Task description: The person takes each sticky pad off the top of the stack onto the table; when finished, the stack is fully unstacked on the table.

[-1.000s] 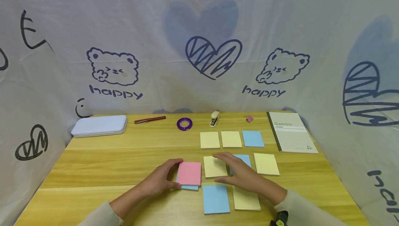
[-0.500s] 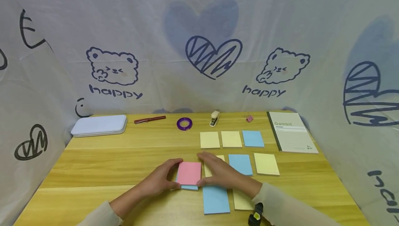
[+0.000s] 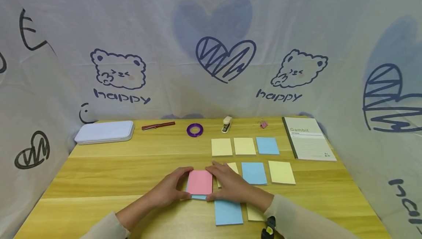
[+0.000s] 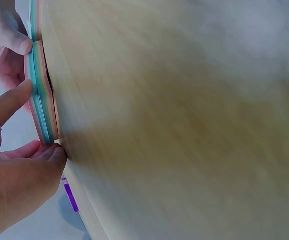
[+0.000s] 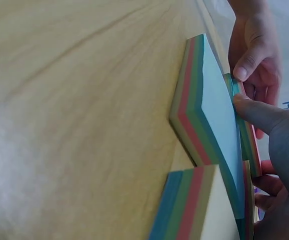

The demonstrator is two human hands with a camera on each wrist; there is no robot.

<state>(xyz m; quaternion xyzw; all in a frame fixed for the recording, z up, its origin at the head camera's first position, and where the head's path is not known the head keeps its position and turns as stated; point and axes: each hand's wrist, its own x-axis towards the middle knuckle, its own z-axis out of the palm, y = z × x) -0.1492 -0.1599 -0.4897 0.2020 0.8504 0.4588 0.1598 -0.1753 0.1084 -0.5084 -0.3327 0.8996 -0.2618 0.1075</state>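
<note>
At frame centre, on the wooden table [image 3: 108,173] under printed fabric walls, both hands met.
Left hand [image 3: 166,191] and right hand [image 3: 230,186] each clasped the pink-topped note pad [image 3: 199,182], fingers curled around opposite edges.

tin case [image 3: 104,132], pen [image 3: 158,125], tape ring [image 3: 195,130], stapler [image 3: 226,124], notebook [image 3: 308,138].

A pad of notes [image 3: 199,183] lies near the middle of the table [image 3: 99,180], between the left hand [image 3: 166,192] on its left edge and the right hand [image 3: 230,187] on its right edge. More pads lie to the right in rows, three of them [image 3: 244,146] farthest back. Behind these stand a stapler [image 3: 226,124] and a clip [image 3: 263,124]. A notebook [image 3: 308,139] lies at the far right. A roll of tape [image 3: 195,130], a pen [image 3: 158,125] and a case [image 3: 104,132] lie along the back towards the left.
</note>
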